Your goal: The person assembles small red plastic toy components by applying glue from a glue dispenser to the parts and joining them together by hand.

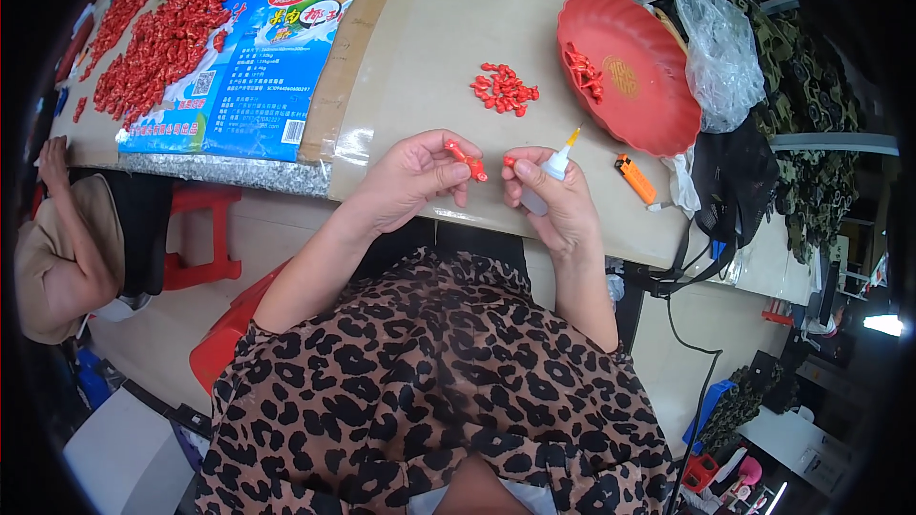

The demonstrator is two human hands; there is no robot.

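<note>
My left hand [410,181] is closed in a pinch around a small, glossy red piece [466,160], knobbly in shape, near the table's front edge. Facing it, my right hand [565,205] grips a small translucent squeeze bottle [555,166] with a white cap and a thin yellowish nozzle pointing up and away. A tiny red bit [510,161] also sits between my right thumb and finger. The two hands are a short gap apart. Beyond them lies a loose pile of small red pieces [504,90] on the table.
A scalloped red bowl [668,76] with red pieces inside stands at the right. Near it lie an orange lighter [634,179] and a clear plastic bag [716,48]. At the left, a blue printed cardboard sheet [277,67] borders a big red heap [176,43]. Another person's arm [81,219] rests there.
</note>
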